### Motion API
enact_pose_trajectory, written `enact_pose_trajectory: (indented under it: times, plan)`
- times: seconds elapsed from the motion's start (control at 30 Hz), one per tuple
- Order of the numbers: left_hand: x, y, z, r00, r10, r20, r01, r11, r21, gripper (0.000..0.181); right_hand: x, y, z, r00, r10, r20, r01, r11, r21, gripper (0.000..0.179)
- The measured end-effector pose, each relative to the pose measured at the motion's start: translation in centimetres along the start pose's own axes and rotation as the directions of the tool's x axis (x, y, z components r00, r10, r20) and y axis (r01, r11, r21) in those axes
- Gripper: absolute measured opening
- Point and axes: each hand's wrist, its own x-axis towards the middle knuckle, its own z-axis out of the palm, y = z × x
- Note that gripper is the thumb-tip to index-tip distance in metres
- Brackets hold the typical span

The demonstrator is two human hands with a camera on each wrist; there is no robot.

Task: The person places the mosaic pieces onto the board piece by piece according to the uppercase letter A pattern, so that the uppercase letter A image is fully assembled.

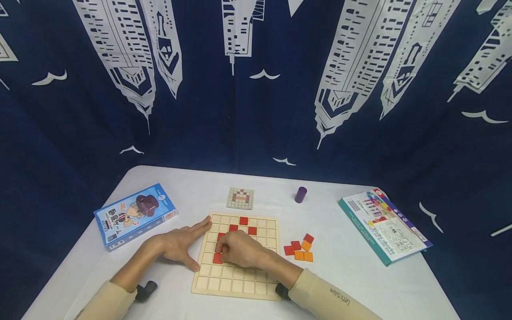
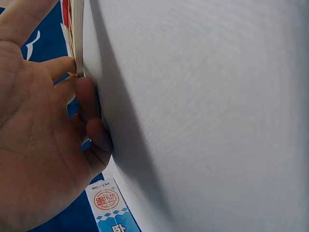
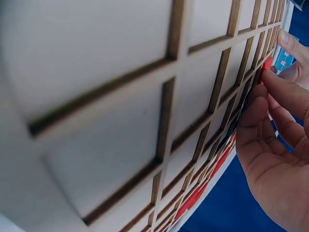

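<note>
A light wooden grid board [image 1: 224, 284] lies on the table, with several red square tiles [image 1: 243, 220] in its upper cells. My right hand [image 1: 242, 250] is over the board's left half, fingers curled, pinching a red tile [image 3: 266, 65] at a cell there. In the head view that red tile [image 1: 217, 258] shows just below the fingertips. Spread along the board's left edge, my left hand [image 1: 178, 244] touches it with fingertips and thumb. The left wrist view shows the left palm [image 2: 38, 140] beside the board's edge [image 2: 77, 38].
Loose red tiles [image 1: 289, 250] and orange tiles [image 1: 299, 255] lie right of the board. Behind it are a small pattern card [image 1: 240, 198] and a purple cylinder [image 1: 301, 194]. A blue box [image 1: 136, 215] stands left, a teal-edged box [image 1: 384, 224] right.
</note>
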Motion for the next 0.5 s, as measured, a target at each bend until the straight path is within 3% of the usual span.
enact_pose_trajectory:
  times: [0.5]
  plan:
    - [0.02, 0.04, 0.01, 1.000, -0.010, 0.001, 0.010, 1.000, -0.005, 0.125, -0.16, -0.34, -0.05, 1.000, -0.020, 0.006, 0.020, 0.998, -0.056, 0.009]
